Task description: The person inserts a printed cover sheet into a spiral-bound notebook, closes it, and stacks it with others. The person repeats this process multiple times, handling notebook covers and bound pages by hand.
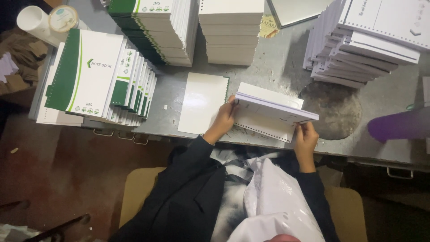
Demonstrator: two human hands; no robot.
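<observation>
- A thick block of white pages (268, 107) was held just above the front edge of the grey tabletop (277, 71), near its middle, between the two hands.
- The block was tilted, its near long edge lower; a row of small punched holes was seen along that lower edge, and the top sheet was plain white.
- The left hand (224, 120) was closed on the block's left short edge, fingers curled over the top, the arm in a dark sleeve reaching up from below.
- The right hand (306, 140) was pinched on the block's near right corner, thumb on top, the wrist bent upward.
- A single cream card (202, 103) with a green edge lay flat on the tabletop just left of the left hand.
- Green-and-white notebook covers (89, 74) were fanned in an overlapping pile at the far left, their surfaces glossy.
- Tall stacks of white pages (230, 31) stood behind the block, and a slanted, stepped stack of punched pages (358, 49) rose at the right.
- The tabletop was scuffed metal with a dark round stain (333, 110) to the right of the block.
- A blurred purple shape (398, 125) was seen at the right edge; what it was could not be told.
- A white plastic bag (273, 201) lay in the lap.
</observation>
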